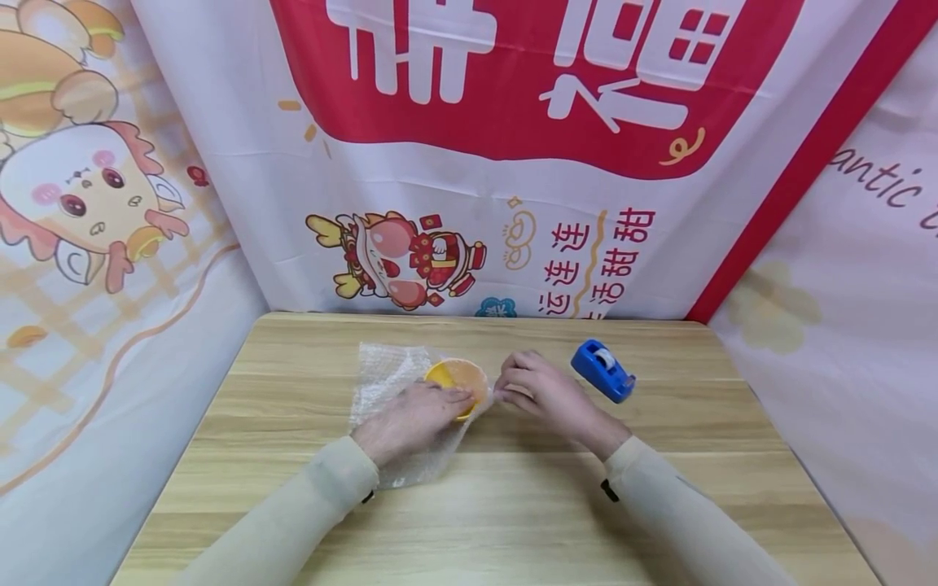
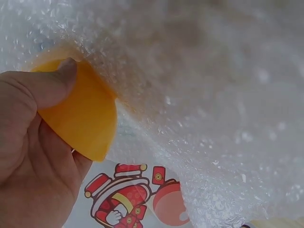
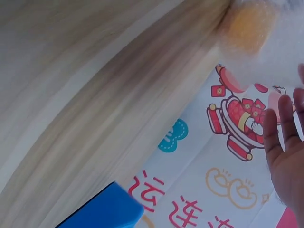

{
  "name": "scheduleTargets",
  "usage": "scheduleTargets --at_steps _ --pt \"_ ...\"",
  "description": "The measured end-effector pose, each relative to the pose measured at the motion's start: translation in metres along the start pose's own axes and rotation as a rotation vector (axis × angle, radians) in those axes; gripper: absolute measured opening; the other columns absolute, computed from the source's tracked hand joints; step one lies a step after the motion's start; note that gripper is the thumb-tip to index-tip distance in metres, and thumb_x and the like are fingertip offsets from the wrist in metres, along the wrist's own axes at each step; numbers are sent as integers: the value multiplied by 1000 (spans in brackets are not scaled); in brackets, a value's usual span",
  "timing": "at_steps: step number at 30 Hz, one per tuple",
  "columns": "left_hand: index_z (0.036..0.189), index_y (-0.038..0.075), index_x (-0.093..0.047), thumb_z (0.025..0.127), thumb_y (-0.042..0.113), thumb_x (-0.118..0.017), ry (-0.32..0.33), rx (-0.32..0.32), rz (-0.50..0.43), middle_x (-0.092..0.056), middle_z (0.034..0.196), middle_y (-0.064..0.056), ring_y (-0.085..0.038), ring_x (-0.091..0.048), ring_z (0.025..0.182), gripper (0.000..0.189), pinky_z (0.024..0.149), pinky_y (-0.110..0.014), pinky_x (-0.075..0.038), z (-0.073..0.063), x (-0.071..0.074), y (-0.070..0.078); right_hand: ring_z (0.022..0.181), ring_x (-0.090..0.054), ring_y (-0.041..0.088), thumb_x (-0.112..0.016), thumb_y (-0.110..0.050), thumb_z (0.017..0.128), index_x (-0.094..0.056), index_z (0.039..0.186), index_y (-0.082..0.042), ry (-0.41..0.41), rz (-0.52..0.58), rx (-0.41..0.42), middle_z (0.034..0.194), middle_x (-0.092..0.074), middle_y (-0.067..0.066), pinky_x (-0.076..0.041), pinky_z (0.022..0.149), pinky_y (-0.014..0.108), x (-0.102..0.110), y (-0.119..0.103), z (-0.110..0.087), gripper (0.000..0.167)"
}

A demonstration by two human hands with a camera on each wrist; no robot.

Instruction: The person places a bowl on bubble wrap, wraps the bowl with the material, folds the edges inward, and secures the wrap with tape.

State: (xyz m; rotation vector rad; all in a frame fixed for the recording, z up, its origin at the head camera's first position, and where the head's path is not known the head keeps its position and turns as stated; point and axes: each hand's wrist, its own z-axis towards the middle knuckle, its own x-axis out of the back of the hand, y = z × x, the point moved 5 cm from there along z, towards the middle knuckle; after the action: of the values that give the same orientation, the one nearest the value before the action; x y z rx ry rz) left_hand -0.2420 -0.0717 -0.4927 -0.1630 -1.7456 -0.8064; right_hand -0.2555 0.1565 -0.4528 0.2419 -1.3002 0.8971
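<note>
A yellow bowl [image 1: 441, 373] sits on a sheet of bubble wrap [image 1: 384, 376], part of which is folded over the bowl's right side. My left hand [image 1: 418, 415] grips the bowl. In the left wrist view its thumb lies on the yellow surface [image 2: 90, 114], with the fingers behind. To the right of the bowl, my right hand [image 1: 541, 392] pinches the edge of the wrap at its fingertips. The right wrist view shows several of that hand's fingers [image 3: 287, 128] at the right edge, while the pinch itself is out of frame.
A blue tape dispenser [image 1: 604, 370] with a roll of clear tape stands right of my right hand. The wooden table [image 1: 513, 521] ends at a printed cloth backdrop [image 1: 469, 187], with cloth walls on both sides.
</note>
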Motion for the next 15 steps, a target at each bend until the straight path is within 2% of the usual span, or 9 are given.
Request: scheduleTargets --at_steps 2,3,5,7,8,10,11,13,15 --pt "169 17 -65 127 30 -50 22 -70 55 -64 175 -2 -35 -65 158 47 133 -61 -54 0 0 5 118 -69 13 -85 -29 109 -85 111 -28 9 7 -27 118 -74 -10 -68 107 39 -1 -1 5 3" --pt "165 17 -69 126 30 -51 36 -76 51 -69 170 -2 -32 -70 151 45 129 -57 -57 1 0 6 119 -69 14 -85 -30 110 -85 111 -27 15 12 -38 118 -75 -9 -68 108 41 -2 -2 8 3" --pt "148 19 -80 124 30 -53 42 -67 23 -82 150 1 -24 -76 133 38 117 -48 -62 2 -1 7 120 -71 17 -83 -31 110 -84 111 -25 25 26 -53 118 -77 -7 -68 109 43 -5 -2 13 6" --pt "124 26 -85 122 37 -55 48 -14 -76 -86 124 6 -18 -75 113 32 103 -41 -62 3 -2 5 121 -71 19 -82 -32 111 -84 111 -23 26 38 -71 119 -78 -5 -67 111 45 -9 -1 18 10" --pt "111 28 -84 121 42 -55 59 27 -148 -83 109 9 -15 -71 103 33 96 -38 -59 3 -2 4 121 -71 20 -82 -33 112 -83 111 -22 22 46 -84 119 -78 -5 -67 111 46 -11 -1 20 11" --pt "95 29 -75 118 37 -59 82 5 -172 -74 92 9 -15 -64 92 30 87 -35 -55 2 -2 4 123 -71 21 -81 -34 113 -83 112 -21 7 60 -112 120 -78 -4 -66 113 47 -17 1 24 13" --pt "91 29 -72 118 35 -60 92 -32 -146 -71 89 9 -15 -63 91 30 86 -36 -55 2 -1 5 123 -71 22 -81 -33 113 -82 112 -20 1 69 -123 120 -78 -4 -65 113 48 -19 2 26 13" --pt "86 27 -69 118 28 -59 97 -66 -97 -69 86 8 -13 -61 87 33 82 -34 -55 -1 -1 5 126 -70 24 -80 -31 113 -82 112 -18 -14 89 -146 124 -77 0 -64 115 49 -26 3 29 13" --pt "87 24 -69 114 17 -64 92 -172 79 -72 90 6 -14 -64 87 28 84 -35 -60 -3 -1 8 132 -68 30 -79 -28 114 -82 113 -16 -32 111 -162 132 -75 5 -62 119 53 -32 4 31 13"
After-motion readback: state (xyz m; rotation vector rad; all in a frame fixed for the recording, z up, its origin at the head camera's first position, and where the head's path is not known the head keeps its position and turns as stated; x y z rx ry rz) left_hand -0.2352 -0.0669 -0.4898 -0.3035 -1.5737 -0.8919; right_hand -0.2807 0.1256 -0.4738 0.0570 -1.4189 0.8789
